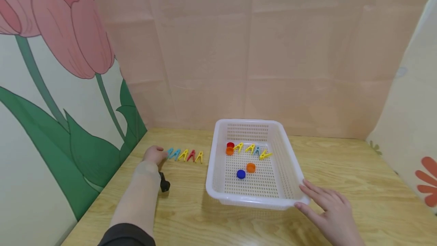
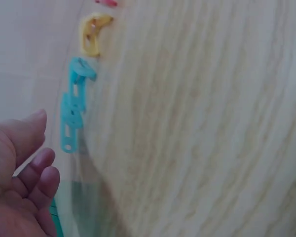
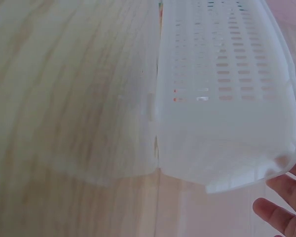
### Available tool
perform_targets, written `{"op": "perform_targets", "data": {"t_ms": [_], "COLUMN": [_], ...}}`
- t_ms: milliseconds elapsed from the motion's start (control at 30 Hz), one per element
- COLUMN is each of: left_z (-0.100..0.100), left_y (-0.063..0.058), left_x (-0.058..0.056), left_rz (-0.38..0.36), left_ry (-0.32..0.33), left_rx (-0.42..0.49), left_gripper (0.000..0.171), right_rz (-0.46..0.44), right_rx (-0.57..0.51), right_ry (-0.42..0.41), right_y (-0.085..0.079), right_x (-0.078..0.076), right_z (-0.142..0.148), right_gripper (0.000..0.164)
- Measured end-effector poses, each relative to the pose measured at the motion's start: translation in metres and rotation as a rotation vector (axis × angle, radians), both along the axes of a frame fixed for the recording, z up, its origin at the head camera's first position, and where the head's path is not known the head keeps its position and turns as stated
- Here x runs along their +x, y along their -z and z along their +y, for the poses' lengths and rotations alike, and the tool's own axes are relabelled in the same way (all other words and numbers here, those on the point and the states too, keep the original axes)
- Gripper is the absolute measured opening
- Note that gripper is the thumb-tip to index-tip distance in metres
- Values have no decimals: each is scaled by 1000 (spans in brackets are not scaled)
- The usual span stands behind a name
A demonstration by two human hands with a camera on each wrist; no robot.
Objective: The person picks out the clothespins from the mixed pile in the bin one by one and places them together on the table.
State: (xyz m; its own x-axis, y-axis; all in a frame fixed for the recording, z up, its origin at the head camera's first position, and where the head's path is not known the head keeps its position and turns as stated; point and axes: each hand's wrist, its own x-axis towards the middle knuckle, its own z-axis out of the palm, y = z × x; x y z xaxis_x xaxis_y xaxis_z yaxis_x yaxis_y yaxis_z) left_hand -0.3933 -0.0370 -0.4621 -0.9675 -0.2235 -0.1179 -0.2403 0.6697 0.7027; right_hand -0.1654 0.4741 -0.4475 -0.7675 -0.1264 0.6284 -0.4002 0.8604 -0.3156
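My left hand is at the left end of a row of clothespins, its fingertips right beside the end blue clothespin. In the left wrist view, the thumb and loosely bent fingers stand apart with nothing between them, close to that blue clothespin. A second blue, a yellow, a red and another yellow clothespin continue the row. My right hand touches the near right corner of a white plastic basket, fingers extended along the rim.
Inside the basket lie yellow clothespins, a blue clothespin, a red cap, two orange caps and a dark blue cap. The wooden table ends at a pink backdrop. A tulip-patterned wall stands left.
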Motion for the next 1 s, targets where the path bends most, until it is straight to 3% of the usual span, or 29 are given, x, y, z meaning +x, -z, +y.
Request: {"op": "perform_targets", "data": {"t_ms": [433,767,1000], "left_z": [25,81,123], "left_y": [-41,-89,-117], "left_x": [-3,-3,-5], "left_rz": [90,201,278], "left_ry": [94,186,284], "left_rx": [7,100,173], "left_gripper": [44,37,35], "right_rz": [17,32,52], "right_rx": [0,-8,-2], "right_ry": [4,-8,-15], "right_y": [1,1,2], "right_x": [-1,0,0], "right_z": [3,0,1], "right_gripper": [52,53,53]}}
